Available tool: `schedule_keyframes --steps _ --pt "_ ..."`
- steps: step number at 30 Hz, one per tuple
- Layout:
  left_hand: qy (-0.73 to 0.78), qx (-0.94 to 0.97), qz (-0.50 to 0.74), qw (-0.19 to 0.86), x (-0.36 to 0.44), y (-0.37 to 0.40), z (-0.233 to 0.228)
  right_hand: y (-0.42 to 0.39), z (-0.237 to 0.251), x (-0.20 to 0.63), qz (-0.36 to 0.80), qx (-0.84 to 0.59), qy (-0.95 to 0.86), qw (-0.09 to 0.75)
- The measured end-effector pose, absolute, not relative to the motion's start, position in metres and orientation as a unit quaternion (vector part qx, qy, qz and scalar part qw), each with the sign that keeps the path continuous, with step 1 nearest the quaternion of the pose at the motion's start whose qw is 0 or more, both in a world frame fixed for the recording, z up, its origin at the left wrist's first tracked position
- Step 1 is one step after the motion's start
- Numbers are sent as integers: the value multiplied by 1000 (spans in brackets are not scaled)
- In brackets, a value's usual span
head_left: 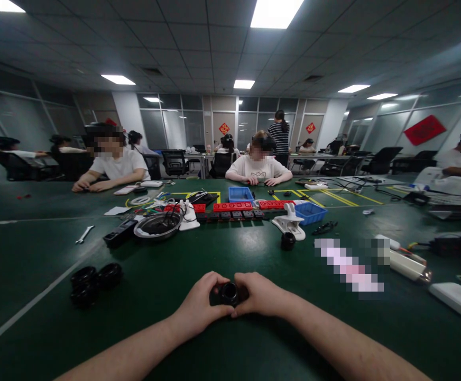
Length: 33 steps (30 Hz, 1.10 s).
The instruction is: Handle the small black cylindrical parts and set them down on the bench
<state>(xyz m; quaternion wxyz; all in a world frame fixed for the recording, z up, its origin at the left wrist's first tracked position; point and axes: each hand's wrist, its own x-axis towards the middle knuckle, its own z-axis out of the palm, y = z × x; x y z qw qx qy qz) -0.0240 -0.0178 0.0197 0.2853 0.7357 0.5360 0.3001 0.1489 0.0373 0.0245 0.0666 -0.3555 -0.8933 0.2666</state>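
Both of my hands close around one black round part with a hollow middle (229, 292), low at the centre of the head view. My left hand (203, 300) grips it from the left, and my right hand (259, 296) from the right; the thumbs nearly meet at its near side. The fingers cover much of the part, so its exact kind is unclear. To the left sits a small cluster of similar black round parts (84, 286). Another black ring-like part (288, 241) stands ahead and to the right, beside a white clip base (289, 225).
A wrench (84, 234) lies at the left. Ahead are a metal bowl (157, 236), red socket strips (232, 206), a blue bin (310, 213) and another blue bin (240, 194). A cream-coloured device (407, 264) lies right. Two people sit across the green table (155, 280).
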Motion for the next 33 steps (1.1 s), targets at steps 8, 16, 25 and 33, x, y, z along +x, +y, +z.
schedule_keyframes --steps 8,16,25,33 --pt "540 740 310 253 -26 -17 16 32 30 145 125 -359 -923 56" --pt "486 758 311 304 -31 -16 20 51 31 162 412 -222 -882 67" --pt "505 749 319 286 -24 -21 19 45 24 156 352 -318 -877 75" --pt "563 717 307 271 -17 -24 18 24 23 138 85 -397 -912 56"
